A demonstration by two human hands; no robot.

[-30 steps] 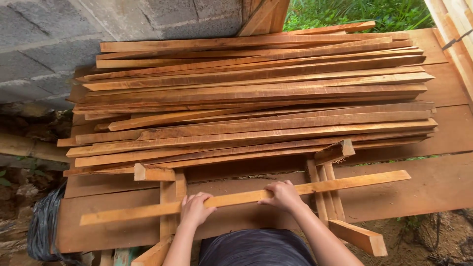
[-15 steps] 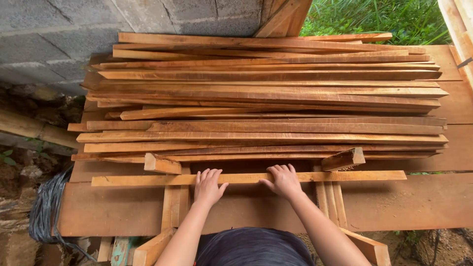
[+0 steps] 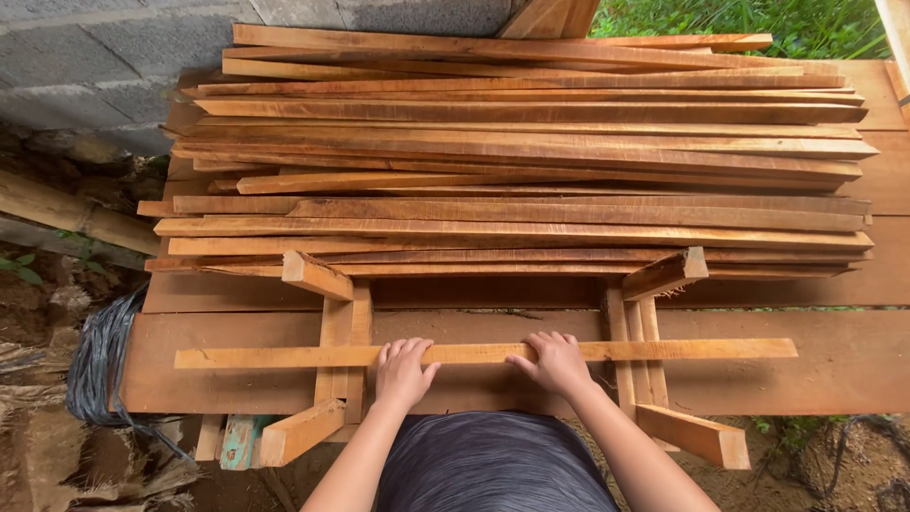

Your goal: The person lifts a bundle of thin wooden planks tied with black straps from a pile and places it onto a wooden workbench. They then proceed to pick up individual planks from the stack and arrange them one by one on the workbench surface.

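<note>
While both hands, the left hand [image 3: 402,370] and right hand [image 3: 557,362], press flat with fingers spread on a long pale wooden slat [image 3: 485,354] lying across two wooden supports [image 3: 343,356] on the table [image 3: 834,365], positioning appears under way, with squaring likely needed.

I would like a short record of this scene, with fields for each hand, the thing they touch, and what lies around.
left hand: palm down on the strip
right hand: palm down on the strip
wooden strip: lies across two wooden supports
stack of strips: piled behind, on the plank bench
background: grey block wall, grass
</note>
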